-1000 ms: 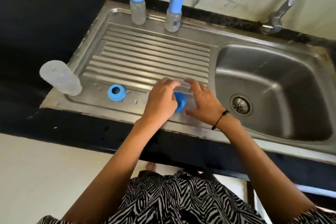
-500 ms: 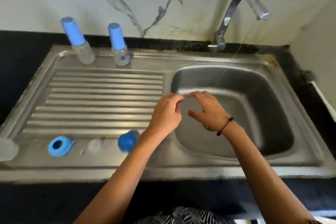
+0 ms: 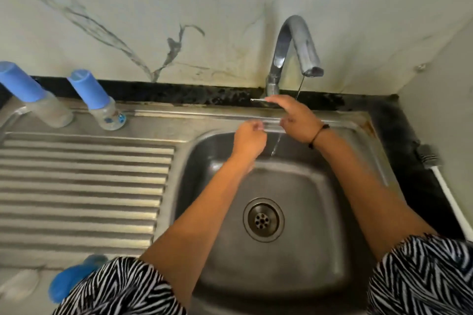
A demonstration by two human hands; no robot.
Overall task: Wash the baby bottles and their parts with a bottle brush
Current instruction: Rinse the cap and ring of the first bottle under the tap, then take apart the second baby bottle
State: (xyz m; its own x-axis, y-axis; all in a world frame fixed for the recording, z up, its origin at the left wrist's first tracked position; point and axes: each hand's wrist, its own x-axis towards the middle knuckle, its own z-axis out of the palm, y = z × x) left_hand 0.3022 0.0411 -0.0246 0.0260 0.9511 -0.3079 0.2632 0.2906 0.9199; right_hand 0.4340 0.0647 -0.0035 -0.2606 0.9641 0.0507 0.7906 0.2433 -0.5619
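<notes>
The steel sink (image 3: 353, 123) is the landmark: its basin sits under both forearms, its ribbed drainboard (image 3: 84, 186) stretches to the left. Behind the basin rises the curved tap (image 3: 294, 43), a thin stream of water (image 3: 276, 143) falling from its spout. Both hands meet under that stream above the basin's back rim. The left hand (image 3: 249, 139) is curled, fingertips drawn together; the right hand (image 3: 298, 119) arches over, fingers bent. Between them lies something clear and blurred, too faint to identify, and I cannot tell which hand truly pinches it. On the sink's back ledge, left of the basin, stand two baby bottles (image 3: 107, 102) with blue caps, the leftmost cut by the frame edge. A blue part (image 3: 74, 279) on the drainboard's near edge is half hidden by a striped sleeve (image 3: 120, 289). Right of the basin, a brush (image 3: 430, 156) lies on the dark counter.
</notes>
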